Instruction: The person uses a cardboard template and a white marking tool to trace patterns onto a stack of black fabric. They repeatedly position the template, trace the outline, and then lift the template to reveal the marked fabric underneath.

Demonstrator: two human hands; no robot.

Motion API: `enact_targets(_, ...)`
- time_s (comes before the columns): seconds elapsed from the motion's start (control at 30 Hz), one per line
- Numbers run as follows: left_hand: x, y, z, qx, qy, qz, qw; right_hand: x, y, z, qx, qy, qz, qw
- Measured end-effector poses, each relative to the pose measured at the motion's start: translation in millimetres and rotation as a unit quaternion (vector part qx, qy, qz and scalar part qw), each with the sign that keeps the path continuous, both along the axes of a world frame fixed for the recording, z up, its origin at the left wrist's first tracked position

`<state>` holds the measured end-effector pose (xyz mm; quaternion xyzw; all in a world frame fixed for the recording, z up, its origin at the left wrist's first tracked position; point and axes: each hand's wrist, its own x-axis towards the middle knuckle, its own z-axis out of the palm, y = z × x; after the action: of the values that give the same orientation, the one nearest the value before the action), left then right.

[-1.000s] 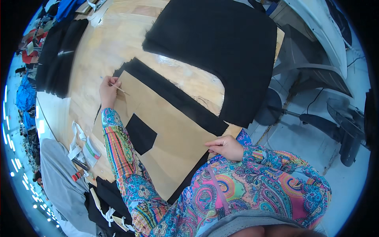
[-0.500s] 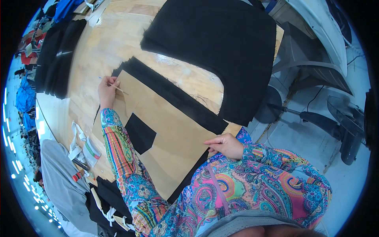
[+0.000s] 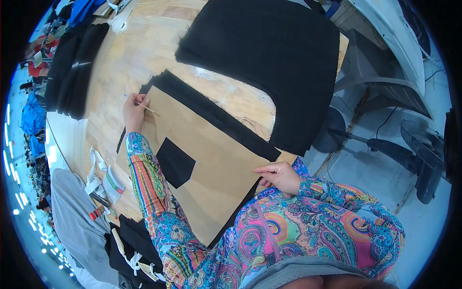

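A large brown paper pattern [image 3: 216,159] lies over black fabric [image 3: 211,111], which shows along the pattern's far edge and near right corner. Inside the pattern is a black five-sided shape [image 3: 176,164]; whether it is a cut-out or a separate piece I cannot tell. At the pattern's far left corner, my left hand [image 3: 134,113] is closed round a thin pencil-like stick [image 3: 152,110], its pale end angled across the paper. My right hand [image 3: 280,177] pinches the pattern's right edge between thumb and fingers, close to my body.
A big curved black fabric piece [image 3: 260,53] covers the table's far right. Folded black fabric [image 3: 74,72] is stacked at the far left. Grey cloth [image 3: 72,216], a red-and-black tool [image 3: 98,212] and white strips [image 3: 94,168] lie left. A fan [image 3: 423,154] and grey chair [image 3: 380,82] stand right.
The whole view has shifted slightly. Both hands keep their places on the pattern, with the stick still in the left one.
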<state>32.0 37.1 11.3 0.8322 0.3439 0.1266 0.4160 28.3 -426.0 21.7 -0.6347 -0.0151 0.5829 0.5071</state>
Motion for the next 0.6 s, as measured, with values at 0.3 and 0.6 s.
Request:
enact_targets(0.3, -2.7, -1.2, 1.7, -0.009, -0.006, 0.007, 1.000, 4.0, 0.5, 2.2, -0.014, 0.038, -0.016, 0.999)
enact_targets(0.6, 0.6, -3.8, 2.6, -0.019, -0.016, 0.008, 1.000, 9.5, 2.2, 5.7, -0.020, 0.048, -0.004, 0.999)
